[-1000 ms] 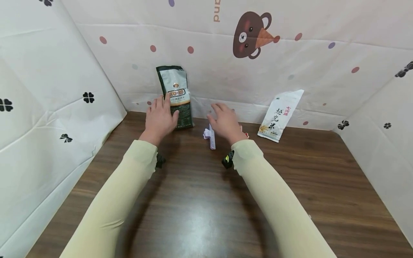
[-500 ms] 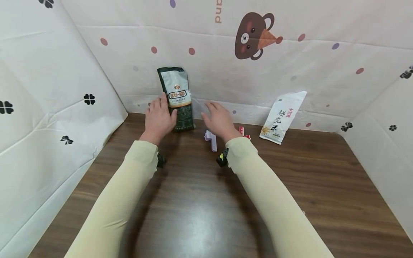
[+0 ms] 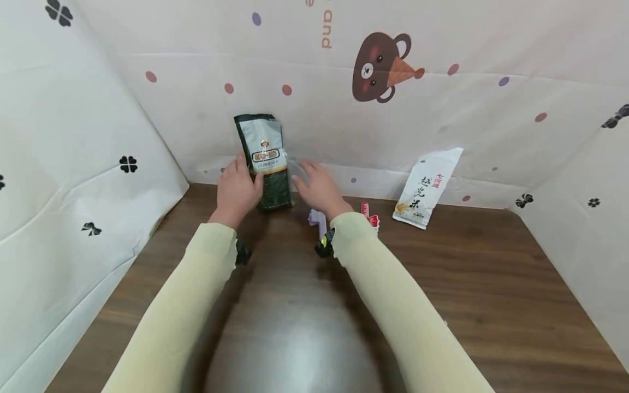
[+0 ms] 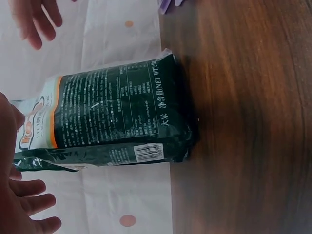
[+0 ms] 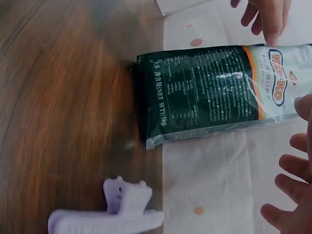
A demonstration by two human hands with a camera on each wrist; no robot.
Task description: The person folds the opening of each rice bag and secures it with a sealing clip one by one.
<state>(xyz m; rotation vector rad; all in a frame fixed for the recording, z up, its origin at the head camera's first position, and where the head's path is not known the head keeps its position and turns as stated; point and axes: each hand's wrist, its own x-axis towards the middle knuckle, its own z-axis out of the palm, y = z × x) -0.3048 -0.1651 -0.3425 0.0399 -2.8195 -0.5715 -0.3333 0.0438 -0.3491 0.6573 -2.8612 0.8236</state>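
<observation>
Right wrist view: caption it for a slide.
Left hand and right hand flank a KO-KO bag, purple clip nearby.

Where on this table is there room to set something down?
Bare: the table between left sleeve and right sleeve, and rightward of these, nearer than the white bag. Crowded: the back, where left hand and right hand flank the green bag, near the purple clip.
</observation>
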